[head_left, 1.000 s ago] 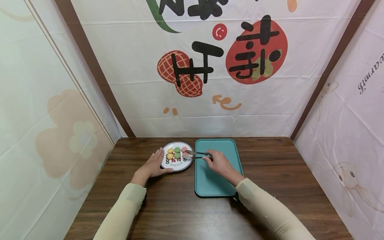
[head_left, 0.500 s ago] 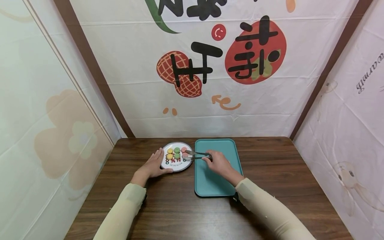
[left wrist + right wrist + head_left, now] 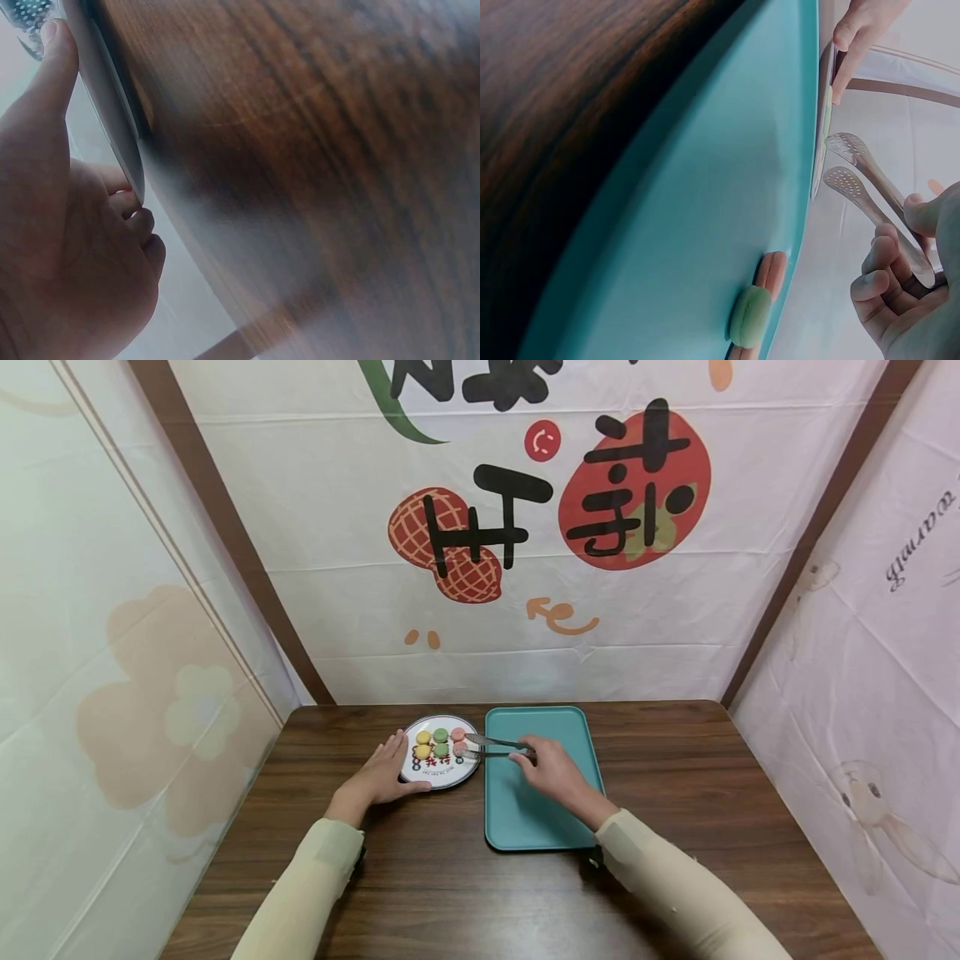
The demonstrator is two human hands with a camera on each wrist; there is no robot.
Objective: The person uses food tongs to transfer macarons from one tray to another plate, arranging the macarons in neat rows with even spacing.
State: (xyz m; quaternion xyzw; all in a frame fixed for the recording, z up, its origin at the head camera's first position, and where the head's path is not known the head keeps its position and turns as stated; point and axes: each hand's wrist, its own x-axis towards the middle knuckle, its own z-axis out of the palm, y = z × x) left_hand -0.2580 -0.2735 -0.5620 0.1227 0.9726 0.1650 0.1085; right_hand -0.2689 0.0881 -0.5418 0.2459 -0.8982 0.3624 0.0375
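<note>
In the head view my left hand point(image 3: 378, 775) rests at the left rim of a round white plate point(image 3: 447, 779), fingers extended and thumb at its near edge. On the plate sit pairs of yellow macarons point(image 3: 423, 752), green macarons point(image 3: 441, 750) and pink macarons point(image 3: 458, 735). My right hand point(image 3: 553, 768) holds metal tongs point(image 3: 501, 742) over the teal tray point(image 3: 525, 827); their parted, perforated ends reach the pink pair, with nothing gripped between them. The right wrist view shows a green macaron point(image 3: 751, 316) between pinkish ones on the tray, hidden in the head view.
The tray lies right of the plate, near the back of the brown wooden table point(image 3: 675, 793). A printed white cloth wall point(image 3: 345, 610) stands directly behind the table, with more cloth at both sides.
My right hand has drawn slightly right with the tongs, uncovering more of the pink macarons. The left hand stays at the plate, and the view has shifted a little.
</note>
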